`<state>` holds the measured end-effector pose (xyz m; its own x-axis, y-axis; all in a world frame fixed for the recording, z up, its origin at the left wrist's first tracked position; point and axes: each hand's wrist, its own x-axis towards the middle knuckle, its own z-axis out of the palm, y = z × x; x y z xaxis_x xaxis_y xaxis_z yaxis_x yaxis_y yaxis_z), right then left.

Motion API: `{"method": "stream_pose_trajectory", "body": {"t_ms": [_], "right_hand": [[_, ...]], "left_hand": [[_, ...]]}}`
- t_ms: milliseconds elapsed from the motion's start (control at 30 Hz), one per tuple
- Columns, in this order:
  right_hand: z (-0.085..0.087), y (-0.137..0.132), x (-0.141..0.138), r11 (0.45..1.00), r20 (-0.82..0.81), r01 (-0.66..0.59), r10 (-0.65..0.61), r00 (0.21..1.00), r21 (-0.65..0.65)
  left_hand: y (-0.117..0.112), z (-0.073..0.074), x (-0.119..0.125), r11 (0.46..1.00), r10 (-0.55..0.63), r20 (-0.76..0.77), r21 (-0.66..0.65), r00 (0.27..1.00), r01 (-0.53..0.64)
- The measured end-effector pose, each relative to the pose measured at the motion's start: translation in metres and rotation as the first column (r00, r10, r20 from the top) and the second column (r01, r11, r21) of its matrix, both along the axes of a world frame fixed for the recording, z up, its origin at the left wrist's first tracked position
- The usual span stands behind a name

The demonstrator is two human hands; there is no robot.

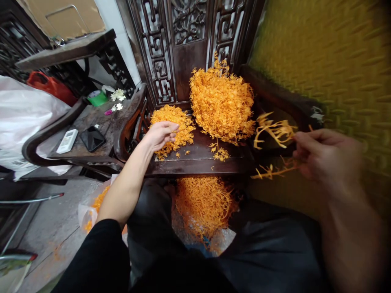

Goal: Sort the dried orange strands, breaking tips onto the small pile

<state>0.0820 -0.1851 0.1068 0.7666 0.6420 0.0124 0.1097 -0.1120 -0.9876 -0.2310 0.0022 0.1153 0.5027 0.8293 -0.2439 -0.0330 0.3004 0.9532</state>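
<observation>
Head view: left hand (160, 134) on small heap (172, 128), fingers curled loosely into strands, grip unclear. Right hand (324, 156), blurred, fingers pinched on a few orange sprigs (275, 132) beside chair arm. Big heap (221, 103) on chair seat (198, 156) untouched; more strands (203, 205) in bag below. Seemingly partway: much left to work through.

Dark, glossy carved wood forms the chair (198, 156), matt plastic-looking orange sprigs (221, 103) heap on its seat, and a glossy black phone (92, 138) lies nearby.
</observation>
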Motion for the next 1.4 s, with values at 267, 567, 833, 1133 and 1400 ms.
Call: {"method": "stream_pose_trajectory", "body": {"t_ms": [267, 567, 833, 1133, 1400], "right_hand": [[-0.011, 0.011, -0.036, 0.829, 0.061, -0.558, 0.559, 0.827, -0.030], [-0.016, 0.024, -0.063, 0.774, 0.117, -0.629, 0.633, 0.765, -0.077], [-0.004, 0.011, -0.014, 0.967, 0.202, -0.214, 0.185, 0.962, 0.135], [-0.086, 0.004, -0.089, -0.017, 0.031, -0.714, 0.998, -0.054, -0.700], [-0.079, 0.089, -0.047, 0.664, 0.522, -0.288, 0.732, 0.437, -0.690]], "left_hand": [[-0.022, -0.008, 0.033, 0.956, -0.290, 0.037, -0.047, 0.956, 0.291], [-0.057, -0.016, 0.060, 0.825, -0.479, -0.134, 0.267, 0.867, 0.497], [0.020, -0.023, 0.007, 0.939, 0.252, -0.210, 0.290, 0.945, -0.186], [0.090, -0.088, -0.009, 0.734, 0.620, -0.701, 0.677, 0.353, 0.055], [0.090, -0.087, 0.005, 0.484, 0.734, -0.574, 0.817, 0.363, 0.313]]}}
